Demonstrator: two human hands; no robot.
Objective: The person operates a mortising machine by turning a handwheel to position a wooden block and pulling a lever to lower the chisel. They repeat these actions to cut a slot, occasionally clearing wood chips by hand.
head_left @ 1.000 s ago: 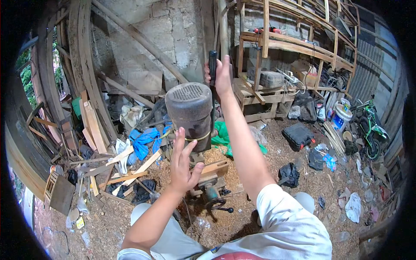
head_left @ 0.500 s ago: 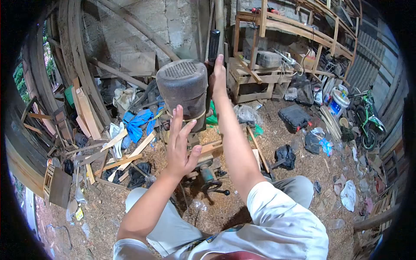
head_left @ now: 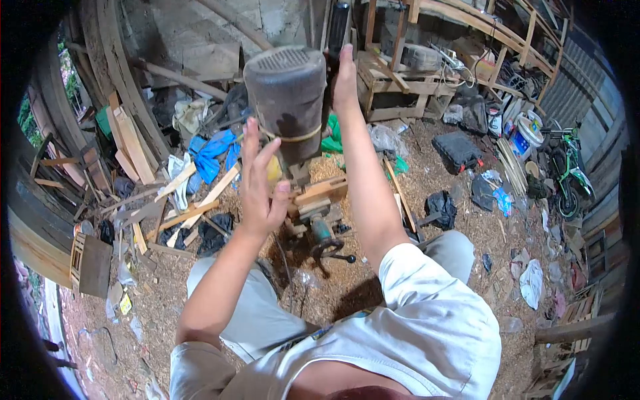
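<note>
A dark cylindrical motor housing [head_left: 287, 93] with a vented top stands in front of me, a yellowish band round its lower part. My right hand [head_left: 345, 83] is raised at its right side, by a black handle [head_left: 339, 25]; where the palm meets the machine is hidden. My left hand [head_left: 261, 190] is held up at the lower left of the housing, fingers spread, with nothing in it. Beneath the motor lies a piece of wood [head_left: 323, 191] above a teal vise-like part [head_left: 321, 230] with a handwheel [head_left: 328, 249].
Wood offcuts [head_left: 193, 212] and a blue cloth [head_left: 212, 159] lie at the left. A black case [head_left: 457, 152], a white bucket [head_left: 527, 135] and a green bicycle [head_left: 570, 167] are at the right. A wooden bench [head_left: 393, 97] stands behind. Sawdust covers the floor.
The view has shifted and tilted. The wood under the motor shows more fully. My left hand sits slightly lower and further left in view; my right hand remains by the handle.
</note>
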